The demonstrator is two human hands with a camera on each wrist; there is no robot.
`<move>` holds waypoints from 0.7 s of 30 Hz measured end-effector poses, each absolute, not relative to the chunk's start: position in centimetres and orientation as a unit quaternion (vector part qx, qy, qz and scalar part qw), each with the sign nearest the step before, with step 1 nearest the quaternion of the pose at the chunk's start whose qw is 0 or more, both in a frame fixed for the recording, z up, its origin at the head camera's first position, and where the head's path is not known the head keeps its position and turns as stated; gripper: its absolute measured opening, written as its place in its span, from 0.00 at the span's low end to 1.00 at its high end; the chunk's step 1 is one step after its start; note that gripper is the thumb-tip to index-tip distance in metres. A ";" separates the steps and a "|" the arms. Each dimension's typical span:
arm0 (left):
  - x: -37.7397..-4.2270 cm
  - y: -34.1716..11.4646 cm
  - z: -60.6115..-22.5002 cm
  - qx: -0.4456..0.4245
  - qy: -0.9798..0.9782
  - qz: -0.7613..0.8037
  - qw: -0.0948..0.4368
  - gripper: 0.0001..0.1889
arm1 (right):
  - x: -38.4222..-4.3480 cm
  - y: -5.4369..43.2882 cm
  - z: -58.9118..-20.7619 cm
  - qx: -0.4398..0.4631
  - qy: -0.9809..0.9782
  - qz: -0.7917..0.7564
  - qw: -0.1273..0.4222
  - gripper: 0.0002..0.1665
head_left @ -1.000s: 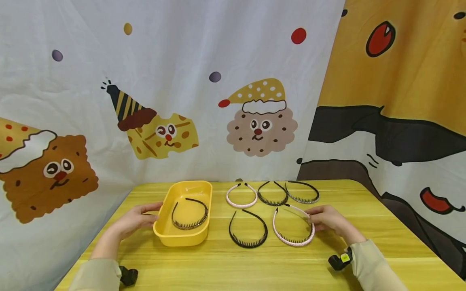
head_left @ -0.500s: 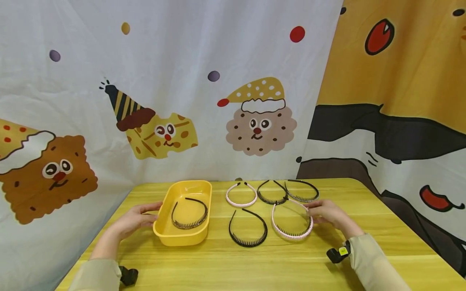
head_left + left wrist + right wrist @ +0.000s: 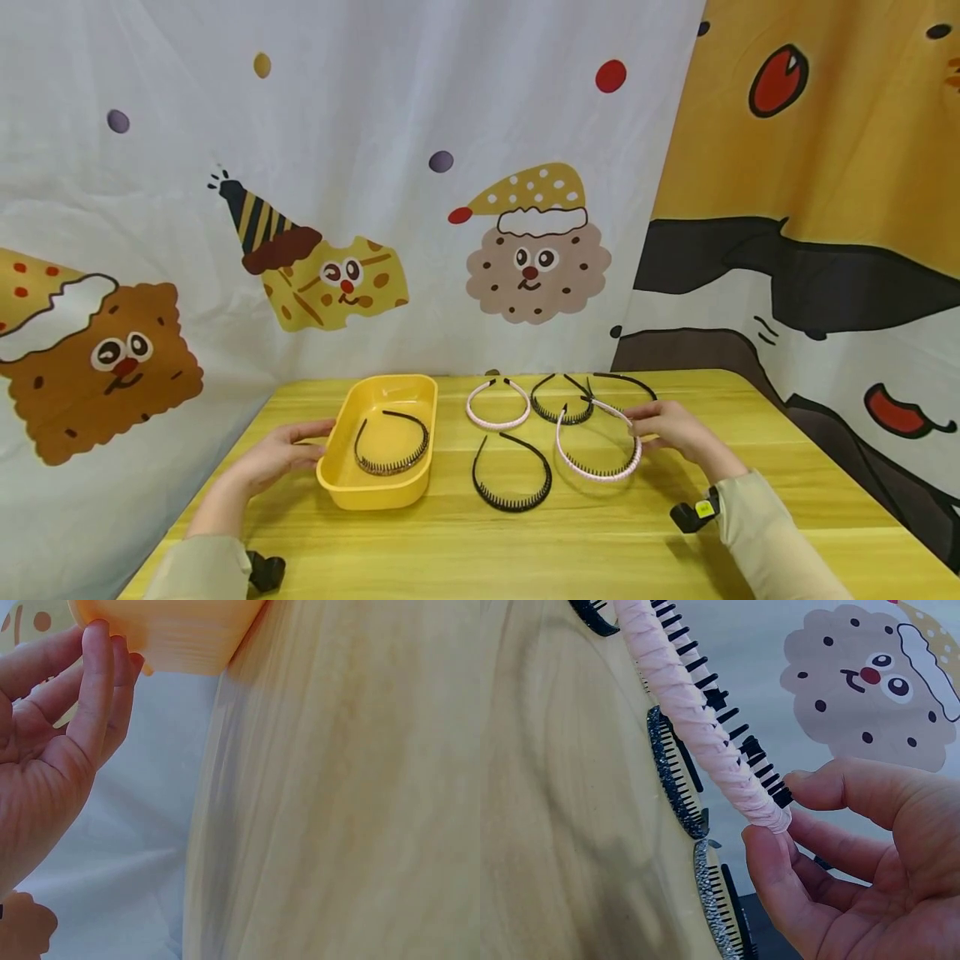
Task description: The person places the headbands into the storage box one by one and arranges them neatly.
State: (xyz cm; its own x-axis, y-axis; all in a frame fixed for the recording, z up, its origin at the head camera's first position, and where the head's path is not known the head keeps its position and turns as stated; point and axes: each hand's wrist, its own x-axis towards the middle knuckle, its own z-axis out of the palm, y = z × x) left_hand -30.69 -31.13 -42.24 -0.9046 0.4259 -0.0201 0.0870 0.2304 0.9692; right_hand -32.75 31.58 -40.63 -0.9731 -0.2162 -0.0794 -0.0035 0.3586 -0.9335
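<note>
My right hand (image 3: 671,433) pinches the right side of a pink wrapped headband (image 3: 600,473) with black comb teeth. The right wrist view shows the thumb and fingertips gripping this headband (image 3: 697,727) above the table. My left hand (image 3: 281,454) touches the left side of a yellow plastic tray (image 3: 375,497) with extended fingers. In the left wrist view, the fingertips (image 3: 97,634) meet the tray's wall (image 3: 187,637). Inside the tray lies a dark toothed headband with a glittery band (image 3: 393,467).
On the wood-grain table (image 3: 480,558) lie a black toothed headband (image 3: 513,504), a pink headband (image 3: 497,422), a dark glittery headband (image 3: 558,417) and a silver glittery headband (image 3: 712,900). A cartoon-printed curtain (image 3: 360,125) hangs behind the table.
The pink toothed headband has risen off the table and moved slightly left and away in my right hand. My left hand and the tray have stayed in place.
</note>
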 end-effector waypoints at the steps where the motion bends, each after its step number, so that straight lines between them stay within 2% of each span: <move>1: -30.7 -31.1 -42.3 0.165 0.770 0.599 0.142 0.33 | -32.8 31.6 -40.6 -0.068 0.819 -0.562 0.094 0.30; 21: -30.5 -31.0 -41.9 0.171 0.773 0.594 0.145 0.34 | -32.9 30.7 -39.8 -0.084 0.828 -0.546 0.093 0.30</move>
State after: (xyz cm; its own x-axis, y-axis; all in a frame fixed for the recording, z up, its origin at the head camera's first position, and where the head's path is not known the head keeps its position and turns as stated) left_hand -30.52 -30.96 -41.93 -0.8991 0.4373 -0.0209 0.0922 0.2359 0.9674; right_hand -32.90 30.75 -39.82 -0.9686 -0.2408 -0.0623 -0.0378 0.3899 -0.9201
